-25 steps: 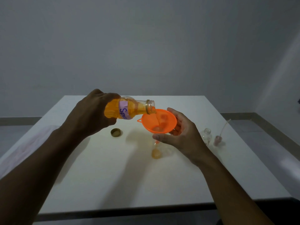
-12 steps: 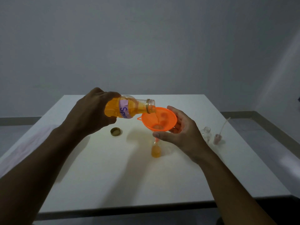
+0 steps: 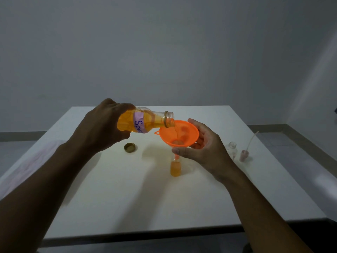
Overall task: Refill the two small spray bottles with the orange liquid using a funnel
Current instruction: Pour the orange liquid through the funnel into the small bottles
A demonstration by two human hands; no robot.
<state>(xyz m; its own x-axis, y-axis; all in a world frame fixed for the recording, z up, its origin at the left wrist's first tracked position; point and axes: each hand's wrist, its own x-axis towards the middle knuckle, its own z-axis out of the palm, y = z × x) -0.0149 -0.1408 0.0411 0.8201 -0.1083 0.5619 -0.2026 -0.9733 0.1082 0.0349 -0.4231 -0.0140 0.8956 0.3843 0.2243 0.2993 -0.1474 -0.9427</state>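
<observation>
At a white table (image 3: 113, 194) before a grey wall, my left hand (image 3: 102, 128) is gripping the bottle (image 3: 144, 122), tipped near level, mouth pointing right into the funnel (image 3: 179, 133) my right hand (image 3: 204, 150) is cupping.

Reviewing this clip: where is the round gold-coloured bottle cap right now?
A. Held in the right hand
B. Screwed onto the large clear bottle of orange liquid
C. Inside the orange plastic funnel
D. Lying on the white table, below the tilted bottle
D: the round gold-coloured bottle cap lies on the white table, while the large clear bottle of orange liquid is open-necked.
</observation>
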